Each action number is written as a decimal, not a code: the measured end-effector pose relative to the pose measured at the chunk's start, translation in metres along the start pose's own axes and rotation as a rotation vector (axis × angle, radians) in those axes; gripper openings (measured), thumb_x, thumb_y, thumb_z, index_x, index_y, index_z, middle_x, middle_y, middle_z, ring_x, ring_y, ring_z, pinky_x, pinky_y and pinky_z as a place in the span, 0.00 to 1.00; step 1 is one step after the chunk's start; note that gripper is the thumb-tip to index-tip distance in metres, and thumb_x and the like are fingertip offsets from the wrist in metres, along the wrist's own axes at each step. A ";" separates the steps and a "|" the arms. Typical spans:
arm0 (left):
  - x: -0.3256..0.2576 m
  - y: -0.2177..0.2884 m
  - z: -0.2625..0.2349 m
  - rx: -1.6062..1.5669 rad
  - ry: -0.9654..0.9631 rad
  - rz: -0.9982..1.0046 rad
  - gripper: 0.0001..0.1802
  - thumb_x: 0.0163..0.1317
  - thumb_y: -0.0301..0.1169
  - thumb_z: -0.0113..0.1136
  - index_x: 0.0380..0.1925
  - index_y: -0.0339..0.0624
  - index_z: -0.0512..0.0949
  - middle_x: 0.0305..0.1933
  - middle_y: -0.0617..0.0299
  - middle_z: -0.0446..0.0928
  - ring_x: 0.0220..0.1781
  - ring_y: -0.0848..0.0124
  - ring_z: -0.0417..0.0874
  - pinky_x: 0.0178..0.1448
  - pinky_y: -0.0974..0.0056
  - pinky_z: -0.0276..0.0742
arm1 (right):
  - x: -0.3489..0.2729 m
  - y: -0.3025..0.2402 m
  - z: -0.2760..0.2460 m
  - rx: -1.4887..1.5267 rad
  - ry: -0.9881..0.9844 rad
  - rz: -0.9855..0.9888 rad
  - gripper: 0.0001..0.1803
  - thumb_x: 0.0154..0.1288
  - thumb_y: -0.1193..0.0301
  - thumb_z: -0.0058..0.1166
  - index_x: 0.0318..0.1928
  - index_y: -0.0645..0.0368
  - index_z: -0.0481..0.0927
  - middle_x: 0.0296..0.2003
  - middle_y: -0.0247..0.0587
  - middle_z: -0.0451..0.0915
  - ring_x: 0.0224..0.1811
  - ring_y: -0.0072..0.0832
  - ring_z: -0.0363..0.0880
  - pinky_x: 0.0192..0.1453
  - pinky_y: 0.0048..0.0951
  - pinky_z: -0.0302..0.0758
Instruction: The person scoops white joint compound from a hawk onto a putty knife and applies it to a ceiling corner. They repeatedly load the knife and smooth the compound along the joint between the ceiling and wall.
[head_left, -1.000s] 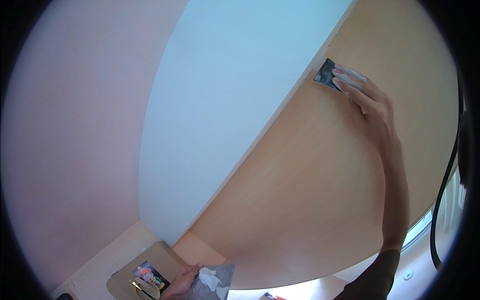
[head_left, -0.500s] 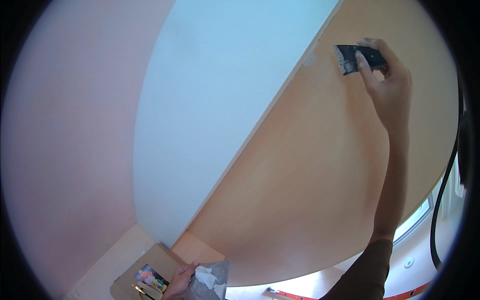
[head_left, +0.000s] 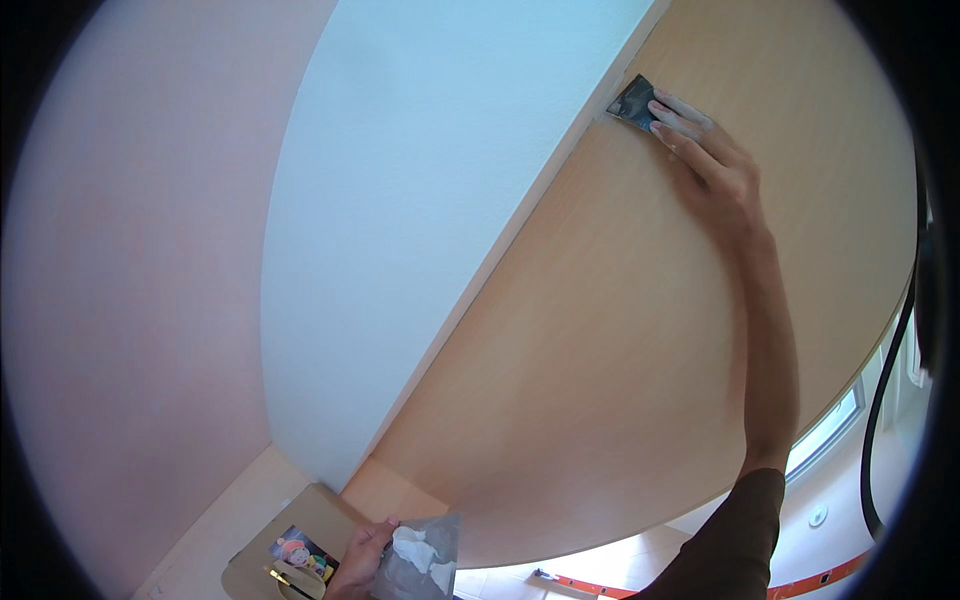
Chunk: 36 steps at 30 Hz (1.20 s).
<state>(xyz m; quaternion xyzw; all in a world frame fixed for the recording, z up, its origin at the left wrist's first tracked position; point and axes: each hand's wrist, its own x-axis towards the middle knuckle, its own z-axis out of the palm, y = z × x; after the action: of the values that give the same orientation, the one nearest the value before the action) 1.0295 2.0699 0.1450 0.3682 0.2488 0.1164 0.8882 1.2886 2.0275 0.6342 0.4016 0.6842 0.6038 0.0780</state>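
Observation:
My right hand reaches far up and grips a small dark scraper, its fingers laid along the back of the blade. The scraper lies against the wood-grain panel, its edge at the seam with the narrow pale strip bordering a light blue panel. Low in the picture, my left hand holds a flat grey metal plate by its left side. White filler paste sits in lumps on that plate.
Beside my left hand is a beige box-like surface with a cartoon figure picture and a brush. A pinkish wall rises at left. A black cable hangs at right; a red-orange bar lies at bottom right.
My right hand has moved left and turned, bringing the scraper from above the panel onto the seam, over the pale patch there. My left hand and its plate have barely moved.

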 end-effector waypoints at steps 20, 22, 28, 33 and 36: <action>0.031 -0.029 -0.021 0.012 0.016 0.041 0.21 0.67 0.43 0.53 0.25 0.37 0.82 0.24 0.63 0.80 0.25 0.77 0.78 0.31 0.71 0.72 | 0.008 -0.008 0.015 0.115 -0.046 0.076 0.08 0.53 0.85 0.59 0.34 0.65 0.82 0.39 0.45 0.83 0.51 0.38 0.80 0.45 0.31 0.82; 0.032 -0.028 -0.022 0.002 0.006 0.049 0.21 0.67 0.43 0.53 0.25 0.37 0.82 0.24 0.64 0.80 0.25 0.78 0.78 0.31 0.71 0.71 | 0.008 -0.009 0.017 0.131 -0.051 0.086 0.08 0.53 0.85 0.59 0.35 0.65 0.82 0.40 0.45 0.83 0.51 0.38 0.80 0.46 0.31 0.82; 0.029 -0.021 -0.017 -0.003 0.027 0.007 0.21 0.67 0.43 0.53 0.25 0.36 0.82 0.24 0.65 0.80 0.25 0.78 0.77 0.32 0.71 0.70 | 0.009 -0.010 0.017 0.133 -0.089 0.082 0.07 0.54 0.84 0.58 0.35 0.65 0.82 0.42 0.45 0.83 0.52 0.38 0.79 0.49 0.32 0.81; 0.027 -0.017 -0.011 0.005 0.018 0.009 0.21 0.67 0.43 0.53 0.27 0.35 0.81 0.25 0.64 0.80 0.26 0.77 0.77 0.32 0.71 0.72 | 0.006 -0.008 0.016 0.134 -0.139 0.056 0.07 0.54 0.84 0.56 0.36 0.66 0.80 0.44 0.46 0.82 0.51 0.40 0.79 0.48 0.35 0.80; 0.030 -0.023 -0.015 -0.047 0.011 -0.011 0.21 0.67 0.43 0.53 0.28 0.35 0.81 0.26 0.64 0.80 0.26 0.77 0.78 0.33 0.70 0.72 | 0.007 -0.009 0.014 0.137 -0.145 0.040 0.08 0.55 0.85 0.55 0.37 0.66 0.79 0.45 0.47 0.81 0.50 0.42 0.79 0.47 0.36 0.80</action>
<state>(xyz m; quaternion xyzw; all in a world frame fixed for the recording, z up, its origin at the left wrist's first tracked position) 1.0478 2.0746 0.1092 0.3454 0.2529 0.1194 0.8958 1.2882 2.0433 0.6252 0.4623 0.7081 0.5265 0.0877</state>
